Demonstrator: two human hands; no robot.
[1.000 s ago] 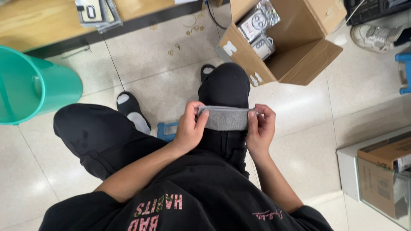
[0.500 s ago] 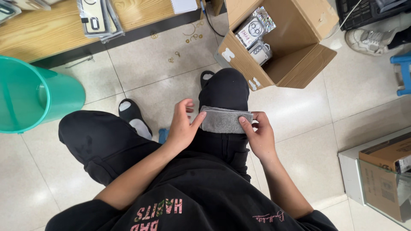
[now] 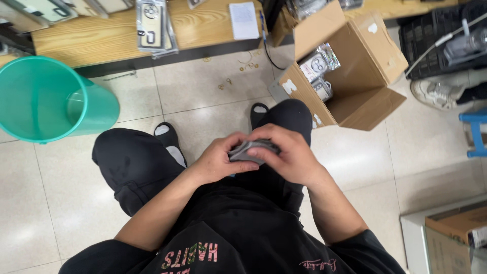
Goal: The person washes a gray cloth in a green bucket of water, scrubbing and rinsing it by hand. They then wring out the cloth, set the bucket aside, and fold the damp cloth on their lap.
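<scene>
Grey cloth [image 3: 252, 148], soft and light, bunched between left hand [image 3: 219, 163] and right hand [image 3: 286, 155]; all fingers curled shut around it, best pinched at edges

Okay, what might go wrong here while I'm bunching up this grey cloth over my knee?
The grey cloth is squeezed between the left hand and right hand above the right knee, with nothing under it but leg and floor. If the grip loosens, it would likely slide off onto the tiles. It may also bunch unevenly, since most of it is hidden under the fingers. The open box sits close to that knee and might get bumped.
</scene>
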